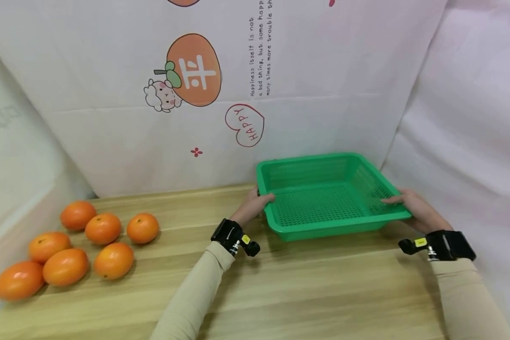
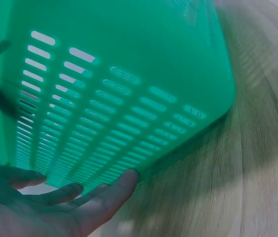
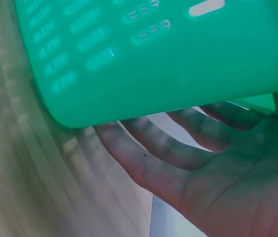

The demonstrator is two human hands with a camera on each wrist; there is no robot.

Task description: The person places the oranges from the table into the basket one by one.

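A green plastic basket (image 1: 335,227) with slotted walls and a meshed floor is held at its two short ends, tilted slightly, with nothing in it. My left hand (image 1: 251,208) grips its left rim, thumb over the edge. On the opposite side my right hand (image 1: 420,210) holds the right rim, its thumb also on top. The left wrist view shows the left fingers (image 2: 112,197) against the outside of the slotted wall. In the right wrist view, the right fingers (image 3: 154,143) reach under the basket's outer side, their tips partly hidden.
Several orange, round fruits (image 1: 104,228) lie grouped on the left of the wooden table (image 1: 323,293). A white printed cloth (image 1: 123,141) hangs behind the table, and white cloth (image 1: 471,118) stands along the right side.
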